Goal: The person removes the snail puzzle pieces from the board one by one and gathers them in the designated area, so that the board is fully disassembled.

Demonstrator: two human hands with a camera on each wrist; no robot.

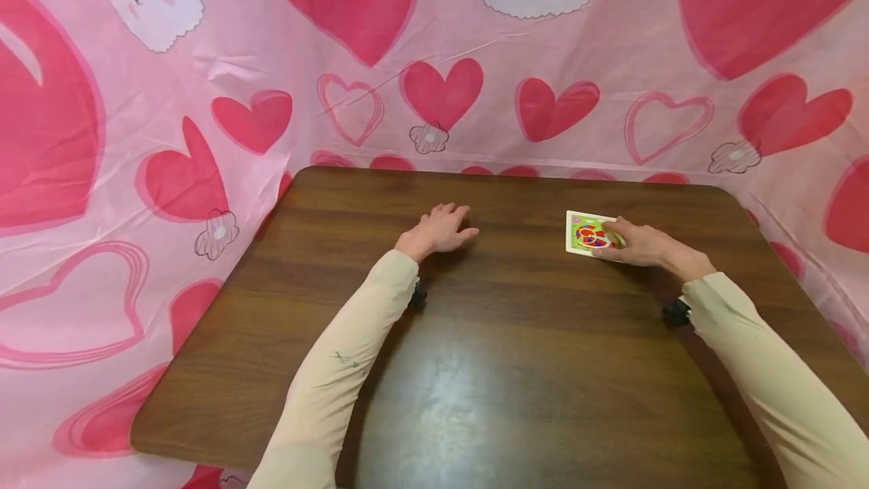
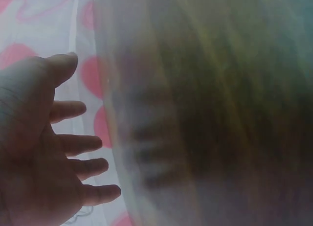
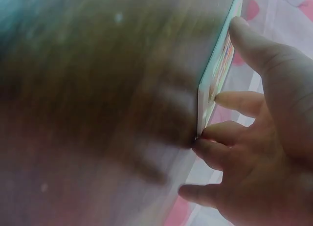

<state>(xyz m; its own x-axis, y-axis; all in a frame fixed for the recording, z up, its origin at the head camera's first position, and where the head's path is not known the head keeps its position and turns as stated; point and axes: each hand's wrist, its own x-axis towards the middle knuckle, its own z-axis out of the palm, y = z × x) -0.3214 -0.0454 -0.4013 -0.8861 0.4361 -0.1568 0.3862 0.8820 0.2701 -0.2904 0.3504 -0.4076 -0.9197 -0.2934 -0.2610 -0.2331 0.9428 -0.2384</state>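
A small flat picture board (image 1: 589, 236) with a white border and a green, red and blue print is near the far right of the table. My right hand (image 1: 637, 241) holds it by its right side, thumb and forefinger over the printed face. From the right wrist view, the board (image 3: 213, 84) shows its thin edge, with the fingers (image 3: 220, 133) at its corner; part of the print is covered. Left of it, my left hand (image 1: 438, 231) is held palm down by the table with nothing in it. Its fingers (image 2: 80, 145) are spread and fairly straight in the left wrist view.
The brown wooden table (image 1: 516, 368) has rounded corners and a glossy surface. A pink cloth (image 1: 502, 44) printed with hearts hangs behind it and along both sides. Dark devices (image 1: 676, 312) are strapped at both wrists.
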